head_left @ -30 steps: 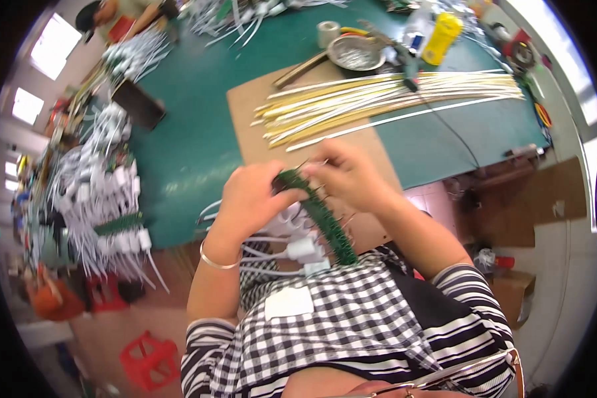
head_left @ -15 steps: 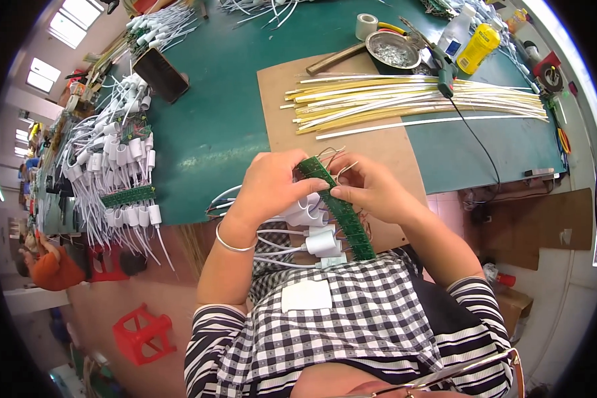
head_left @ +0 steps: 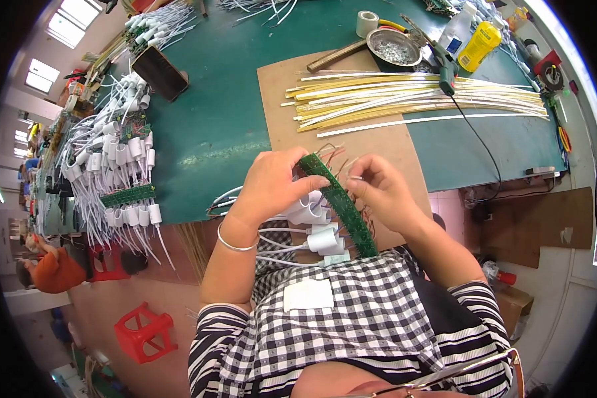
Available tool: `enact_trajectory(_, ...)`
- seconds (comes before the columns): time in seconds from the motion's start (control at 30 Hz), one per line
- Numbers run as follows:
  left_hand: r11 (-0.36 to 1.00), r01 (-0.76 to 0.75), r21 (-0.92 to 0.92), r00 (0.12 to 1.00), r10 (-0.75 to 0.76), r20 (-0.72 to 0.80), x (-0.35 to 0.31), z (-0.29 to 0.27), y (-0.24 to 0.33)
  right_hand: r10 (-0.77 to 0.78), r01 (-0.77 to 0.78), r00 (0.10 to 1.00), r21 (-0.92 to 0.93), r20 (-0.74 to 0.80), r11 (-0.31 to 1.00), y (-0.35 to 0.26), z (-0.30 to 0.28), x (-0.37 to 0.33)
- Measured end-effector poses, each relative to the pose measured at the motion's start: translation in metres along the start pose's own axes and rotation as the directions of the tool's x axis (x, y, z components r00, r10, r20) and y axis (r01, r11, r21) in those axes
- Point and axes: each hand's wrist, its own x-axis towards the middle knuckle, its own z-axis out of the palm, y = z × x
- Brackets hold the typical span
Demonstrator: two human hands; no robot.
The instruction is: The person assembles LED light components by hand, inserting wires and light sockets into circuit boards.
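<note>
We note pinkish floor (head_left: 99, 325), then green table (head_left: 222, 126) with brown sheet (head_left: 276, 136) under pale strips (head_left: 404, 101). Long green circuit board (head_left: 349, 211) slants near table edge, upper end clasped by left hand (head_left: 272, 189), thumb on top. Right hand (head_left: 381, 196) beside it: thumb and forefinger nearly meet; grip we cannot tell. Yellow bottle (head_left: 477, 50): label too small to read.

A workshop for hand assembly on my remote feed: a circuit board (head_left: 351, 215) in the left fingers (head_left: 310, 185), white fittings (head_left: 121, 155) on leads (head_left: 166, 250) heaped along the green counter (head_left: 212, 132), and strips (head_left: 371, 103) laid out near a corded tool (head_left: 447, 81), a bowl (head_left: 372, 48) of metallic bits (head_left: 393, 52) and a roll (head_left: 367, 24). At left, I see a person in orange (head_left: 60, 270), a red stool (head_left: 139, 337) on the floor (head_left: 169, 292) and windows (head_left: 41, 76).
</note>
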Motion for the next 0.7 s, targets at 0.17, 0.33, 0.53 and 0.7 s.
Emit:
enact_trajectory(0.17, 0.995, 0.019, 0.097, 1.000, -0.020, 0.009, 0.000, 0.000, -0.003, -0.134, 0.210, 0.966, 0.373, -0.220, 0.904, 0.000, -0.015, 0.002)
enact_trajectory(0.33, 0.999, 0.033, 0.043, 0.999, -0.032, -0.015, 0.002, 0.003, -0.008, -0.061, 0.062, 0.998, -0.052, 0.024, 0.997, -0.020, -0.030, 0.009)
enact_trajectory(0.53, 0.997, 0.014, 0.080, 1.000, -0.011, -0.027, 0.005, 0.003, 0.000, 0.156, -0.120, 0.976, -0.221, 0.150, 0.968, -0.022, -0.012, 0.010)
enact_trajectory(0.7, 0.998, 0.058, 0.013, 0.998, -0.057, -0.033, 0.003, 0.005, -0.009, 0.064, -0.067, 0.998, -0.214, -0.019, 0.975, -0.024, -0.009, 0.005)
